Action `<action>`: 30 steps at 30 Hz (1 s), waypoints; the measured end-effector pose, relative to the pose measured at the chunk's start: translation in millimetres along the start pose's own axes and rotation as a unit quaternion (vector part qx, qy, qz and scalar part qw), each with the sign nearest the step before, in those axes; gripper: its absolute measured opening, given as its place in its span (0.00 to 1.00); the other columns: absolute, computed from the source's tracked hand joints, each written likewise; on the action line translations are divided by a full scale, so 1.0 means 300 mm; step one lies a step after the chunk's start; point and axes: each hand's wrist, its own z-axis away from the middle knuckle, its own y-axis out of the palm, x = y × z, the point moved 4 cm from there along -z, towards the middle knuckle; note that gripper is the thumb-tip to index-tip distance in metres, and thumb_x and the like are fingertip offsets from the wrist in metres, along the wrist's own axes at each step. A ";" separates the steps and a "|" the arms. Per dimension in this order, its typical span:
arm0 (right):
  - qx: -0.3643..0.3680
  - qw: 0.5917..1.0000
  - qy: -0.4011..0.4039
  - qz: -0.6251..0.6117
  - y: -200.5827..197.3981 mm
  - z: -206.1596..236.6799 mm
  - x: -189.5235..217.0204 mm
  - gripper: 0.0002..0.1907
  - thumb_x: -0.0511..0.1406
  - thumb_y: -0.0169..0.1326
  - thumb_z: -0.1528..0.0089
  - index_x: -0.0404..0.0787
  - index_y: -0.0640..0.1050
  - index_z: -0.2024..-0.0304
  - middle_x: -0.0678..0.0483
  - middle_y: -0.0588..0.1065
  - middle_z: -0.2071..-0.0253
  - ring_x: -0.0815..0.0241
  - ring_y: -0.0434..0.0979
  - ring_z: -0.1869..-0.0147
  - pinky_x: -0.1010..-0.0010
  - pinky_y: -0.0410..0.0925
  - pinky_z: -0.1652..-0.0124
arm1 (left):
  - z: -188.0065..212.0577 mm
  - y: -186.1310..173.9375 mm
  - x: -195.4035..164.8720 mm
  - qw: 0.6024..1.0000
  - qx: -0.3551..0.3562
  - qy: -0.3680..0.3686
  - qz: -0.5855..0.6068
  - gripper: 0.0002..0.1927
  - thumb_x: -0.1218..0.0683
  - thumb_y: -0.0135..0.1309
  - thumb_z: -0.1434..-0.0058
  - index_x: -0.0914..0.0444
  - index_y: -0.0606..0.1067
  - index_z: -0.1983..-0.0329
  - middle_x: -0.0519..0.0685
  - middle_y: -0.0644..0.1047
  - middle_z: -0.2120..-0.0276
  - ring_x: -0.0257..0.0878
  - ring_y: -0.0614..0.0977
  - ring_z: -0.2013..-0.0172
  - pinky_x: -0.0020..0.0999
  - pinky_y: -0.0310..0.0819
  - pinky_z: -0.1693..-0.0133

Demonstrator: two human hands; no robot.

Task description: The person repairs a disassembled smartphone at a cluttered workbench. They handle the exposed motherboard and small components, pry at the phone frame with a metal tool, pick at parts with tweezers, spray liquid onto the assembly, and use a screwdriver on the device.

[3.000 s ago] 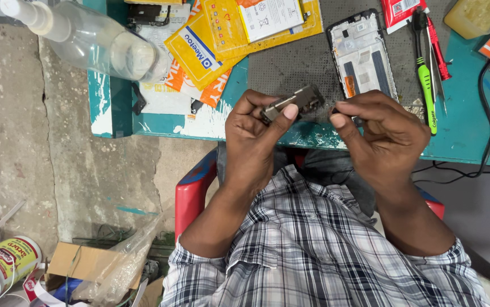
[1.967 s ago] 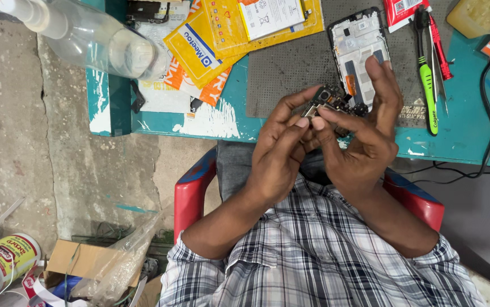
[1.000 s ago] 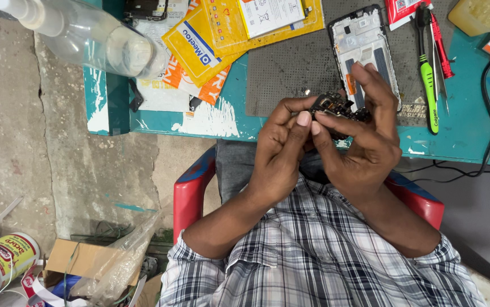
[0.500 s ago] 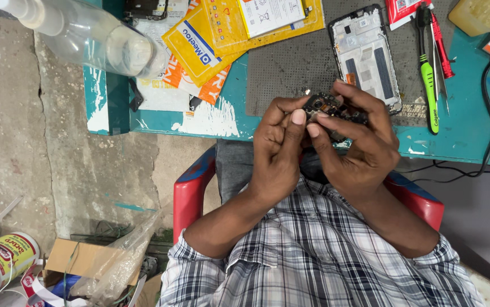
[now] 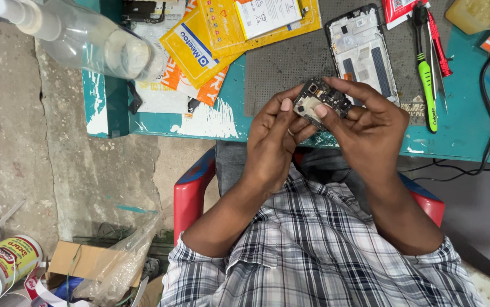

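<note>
Both of my hands hold a small dark circuit board (image 5: 320, 100) with metal shields, just above the front edge of the teal table (image 5: 211, 122). My left hand (image 5: 273, 139) pinches its left end between thumb and fingers. My right hand (image 5: 370, 128) grips its right side, with the thumb pressed on the board's face. Behind the hands an opened phone frame (image 5: 361, 48) lies on a grey work mat (image 5: 290, 62).
Yellow and orange packets (image 5: 216, 42) lie at the back left of the table beside a clear plastic bottle (image 5: 94, 37). A green-handled tool (image 5: 426, 74) and a red one (image 5: 438, 45) lie at the right, near a black cable (image 5: 486, 113). I sit on a red chair (image 5: 191, 193).
The hands came together from holding a part apart, shifted over the mat's edge, and now turn the circuit board face up between them.
</note>
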 end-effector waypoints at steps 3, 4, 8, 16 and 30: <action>-0.010 1.000 0.001 0.030 0.020 -0.020 0.032 0.19 0.20 0.62 0.34 0.25 0.76 0.41 0.40 0.77 0.38 0.66 0.80 0.52 0.82 0.74 0.58 | 0.006 0.005 -0.029 1.000 0.000 -0.002 -0.002 0.21 0.50 0.43 0.20 0.67 0.68 0.31 0.50 0.78 0.46 0.33 0.80 0.50 0.31 0.76 0.48; -0.009 1.000 -0.001 0.022 0.041 -0.025 0.049 0.19 0.20 0.62 0.34 0.26 0.76 0.41 0.40 0.76 0.38 0.65 0.81 0.50 0.81 0.75 0.56 | 0.008 0.007 -0.042 1.000 -0.003 -0.004 0.002 0.21 0.50 0.43 0.20 0.67 0.68 0.32 0.50 0.78 0.46 0.33 0.80 0.50 0.31 0.76 0.48; -0.007 0.992 -0.062 0.113 0.219 -0.023 0.107 0.15 0.23 0.64 0.32 0.31 0.78 0.43 0.42 0.73 0.36 0.61 0.81 0.40 0.77 0.78 0.46 | 0.031 -0.084 -0.179 1.000 -0.023 -0.007 0.015 0.20 0.51 0.43 0.21 0.66 0.68 0.32 0.50 0.78 0.47 0.33 0.81 0.50 0.31 0.77 0.48; -0.002 0.921 -0.200 0.335 0.298 -0.021 0.179 0.15 0.29 0.71 0.38 0.40 0.84 0.49 0.44 0.72 0.34 0.49 0.76 0.34 0.66 0.75 0.42 | 0.043 -0.063 -0.228 0.999 -0.005 0.015 0.039 0.19 0.53 0.41 0.18 0.67 0.67 0.30 0.50 0.77 0.47 0.32 0.78 0.53 0.30 0.75 0.48; -0.001 0.928 -0.227 0.295 0.301 -0.028 0.187 0.11 0.27 0.72 0.37 0.39 0.85 0.54 0.44 0.72 0.36 0.50 0.77 0.34 0.67 0.78 0.41 | 0.077 -0.042 -0.274 1.000 0.016 0.011 0.011 0.14 0.56 0.41 0.20 0.66 0.66 0.36 0.52 0.78 0.49 0.35 0.80 0.50 0.34 0.76 0.44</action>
